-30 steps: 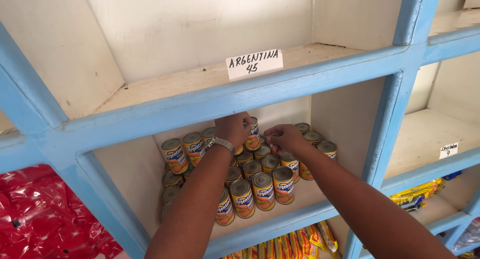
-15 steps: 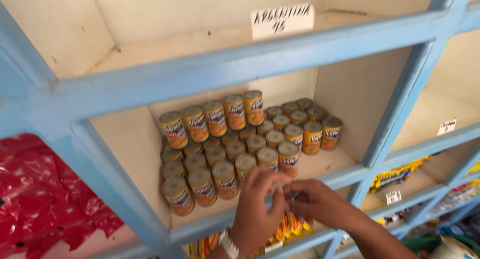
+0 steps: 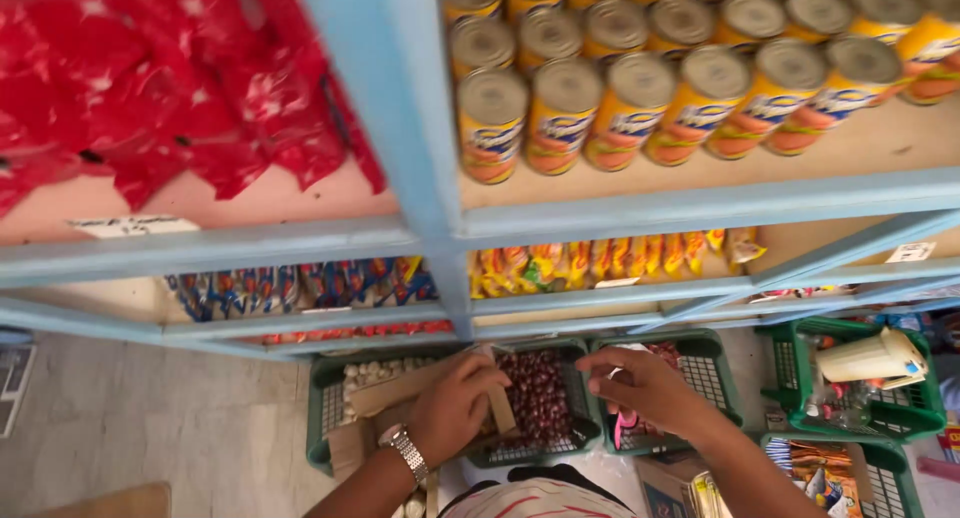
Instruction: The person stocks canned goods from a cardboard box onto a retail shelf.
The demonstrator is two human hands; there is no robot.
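We note the shelf frame [image 3: 420,128]: painted wood, matt pale blue, with bare chalky boards between. Cans [image 3: 600,108]: dull grey metal lids, glossy yellow paper labels. Red bags [image 3: 150,88]: thin shiny plastic, crinkled. Snack packets [image 3: 600,263] below: glossy foil-like wrap. Green crates [image 3: 700,368]: moulded plastic lattice, slightly shiny. Brown cardboard [image 3: 400,393] under our left hand [image 3: 455,408]: matt, rough-edged. Wristwatch [image 3: 408,453]: bright polished metal links. Floor [image 3: 150,428]: smooth grey, faintly mottled (stone or tile, we cannot tell). Beige roll [image 3: 870,358]: matt paper.
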